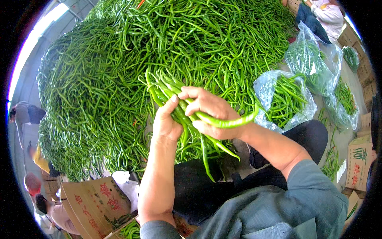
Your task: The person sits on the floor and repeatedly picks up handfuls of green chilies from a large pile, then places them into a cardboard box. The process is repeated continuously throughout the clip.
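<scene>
A bunch of long green chili peppers (185,119) is held up before me, stems pointing away and tips hanging toward my lap. Around its left side, my left hand (167,119) grips the bunch with the thumb on top. My right hand (213,115) closes on the bunch from the right, its fingers bent over the peppers. One thick curved pepper (229,122) lies across the back of the right hand's fingers and palm side, its tip turned up at the right. Behind both hands rises a large heap of green chili peppers (119,74).
Clear plastic bags (316,59) with peppers stand at the right, one open bag (264,86) beside my knee. A cardboard box (92,206) sits at lower left near a white shoe (128,185). Another printed box (358,161) is at right. Other people are at both edges.
</scene>
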The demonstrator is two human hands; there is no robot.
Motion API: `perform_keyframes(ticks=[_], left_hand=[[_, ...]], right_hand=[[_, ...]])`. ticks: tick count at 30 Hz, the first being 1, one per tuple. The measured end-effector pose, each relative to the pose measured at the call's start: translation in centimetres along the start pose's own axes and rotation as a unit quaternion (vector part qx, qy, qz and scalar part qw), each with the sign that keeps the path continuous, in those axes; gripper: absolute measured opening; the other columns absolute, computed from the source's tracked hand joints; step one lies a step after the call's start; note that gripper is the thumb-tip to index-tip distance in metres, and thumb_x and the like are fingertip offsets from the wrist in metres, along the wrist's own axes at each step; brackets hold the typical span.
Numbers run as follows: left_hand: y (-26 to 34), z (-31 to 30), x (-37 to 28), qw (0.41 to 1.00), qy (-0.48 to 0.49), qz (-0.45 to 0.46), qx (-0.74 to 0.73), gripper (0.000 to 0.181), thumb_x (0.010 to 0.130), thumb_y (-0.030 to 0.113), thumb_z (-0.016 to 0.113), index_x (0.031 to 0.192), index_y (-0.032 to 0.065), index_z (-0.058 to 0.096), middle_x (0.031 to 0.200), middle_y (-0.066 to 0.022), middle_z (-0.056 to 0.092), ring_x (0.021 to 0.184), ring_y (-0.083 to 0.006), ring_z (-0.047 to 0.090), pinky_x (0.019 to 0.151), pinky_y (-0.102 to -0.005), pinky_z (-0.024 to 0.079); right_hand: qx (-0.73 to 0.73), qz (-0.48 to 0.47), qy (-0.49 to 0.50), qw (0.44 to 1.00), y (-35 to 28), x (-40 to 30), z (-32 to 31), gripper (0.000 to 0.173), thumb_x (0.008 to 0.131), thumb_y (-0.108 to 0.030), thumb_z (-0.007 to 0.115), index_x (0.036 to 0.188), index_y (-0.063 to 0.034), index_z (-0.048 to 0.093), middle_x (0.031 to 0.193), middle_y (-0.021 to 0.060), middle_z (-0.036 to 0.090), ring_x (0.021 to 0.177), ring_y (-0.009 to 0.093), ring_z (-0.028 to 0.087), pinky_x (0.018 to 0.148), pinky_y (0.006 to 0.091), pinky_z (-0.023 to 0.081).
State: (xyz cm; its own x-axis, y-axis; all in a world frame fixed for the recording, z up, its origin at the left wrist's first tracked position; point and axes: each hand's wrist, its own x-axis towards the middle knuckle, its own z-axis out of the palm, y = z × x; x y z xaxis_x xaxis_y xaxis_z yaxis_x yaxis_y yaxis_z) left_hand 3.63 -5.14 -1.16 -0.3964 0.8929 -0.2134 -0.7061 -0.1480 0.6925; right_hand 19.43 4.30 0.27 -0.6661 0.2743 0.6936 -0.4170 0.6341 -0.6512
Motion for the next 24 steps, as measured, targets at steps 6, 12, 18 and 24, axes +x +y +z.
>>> perform_keyframes(ticks=[6,12,18,24], left_hand=[[-0.2,-1.4,-0.4,0.994,-0.101,-0.04,0.0,0.06,0.079,0.02,0.08,0.128,-0.0027,0.056,0.12,-0.02,0.065,0.11,-0.0329,0.064,0.102,-0.0469,0.05],[0.8,0.7,-0.5,0.996,-0.056,-0.034,0.065,0.041,0.077,0.005,0.075,0.115,-0.0029,0.062,0.103,-0.0156,0.069,0.09,-0.0261,0.068,0.085,-0.0399,0.058],[1.2,2.6,-1.7,0.991,-0.033,0.06,0.118,0.038,0.076,0.004,0.073,0.111,-0.0038,0.063,0.099,-0.0149,0.07,0.087,-0.026,0.068,0.084,-0.0393,0.058],[4.0,2.1,-6.2,0.982,-0.014,0.145,0.123,0.041,0.082,0.017,0.071,0.116,-0.0054,0.065,0.107,-0.0165,0.071,0.096,-0.0298,0.069,0.091,-0.0428,0.055]], right_hand=[[-0.06,-0.094,-0.178,0.978,-0.5,-1.6,-1.6,0.046,0.077,0.002,0.067,0.122,0.0007,0.054,0.14,0.0254,0.046,0.136,0.048,0.041,0.114,0.0542,0.035],[-0.086,-0.14,-0.184,0.969,-1.0,-0.9,-2.6,0.042,0.08,0.004,0.065,0.122,0.001,0.055,0.138,0.0237,0.048,0.135,0.046,0.043,0.113,0.0527,0.038],[-0.172,-0.198,-0.154,0.953,-1.7,-1.2,-2.4,0.044,0.085,-0.002,0.061,0.128,-0.0051,0.055,0.136,0.0229,0.046,0.132,0.047,0.044,0.112,0.0538,0.039],[-0.209,-0.079,-0.145,0.964,-6.7,-0.5,-1.6,0.061,0.075,0.001,0.066,0.133,-0.0065,0.049,0.139,0.0216,0.044,0.131,0.044,0.044,0.112,0.0462,0.037]])
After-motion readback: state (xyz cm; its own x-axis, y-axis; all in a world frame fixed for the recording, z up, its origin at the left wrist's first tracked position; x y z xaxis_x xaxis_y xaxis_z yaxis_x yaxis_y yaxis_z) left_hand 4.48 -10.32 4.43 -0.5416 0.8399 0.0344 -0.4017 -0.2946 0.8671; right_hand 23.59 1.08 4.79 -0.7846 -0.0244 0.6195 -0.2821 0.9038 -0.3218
